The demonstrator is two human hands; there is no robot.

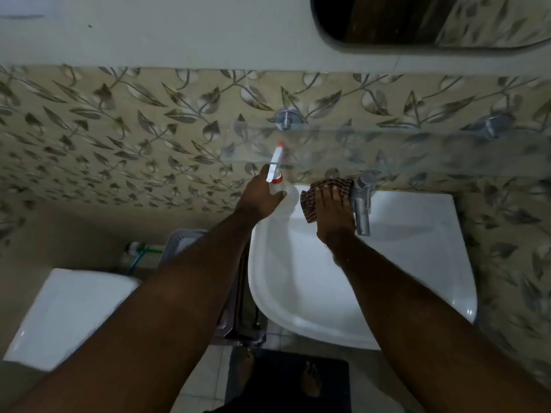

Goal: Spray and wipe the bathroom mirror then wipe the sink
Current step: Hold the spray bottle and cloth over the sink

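Two hands reach out over one white sink [298, 293], both bare forearms stretched toward the leaf-patterned tile wall [119, 129]. The left hand [259, 198] is wrapped around one clear spray bottle [275, 174], whose white trigger head and red-tipped nozzle tilt up and away above the knuckles, just under the front edge of a single glass shelf [387, 150]. That shelf runs across the wall beyond both hands, held by two metal brackets. The right hand [332, 210] lies palm down, fingers spread flat, pressing one checked cloth [325, 189] onto the back rim of the sink; the cloth pokes out past the fingertips and to the left of the hand. Just to the right of that hand, touching or very nearly touching it, stands one metal tap [362, 204], its spout pointing out over the basin. One mirror [417, 22] hangs high above the right hand, only its lower rounded edge showing. Below and left of the left forearm sits one white toilet cistern [68, 314], and two bare feet rest on a dark mat [337, 383] near the person's body.
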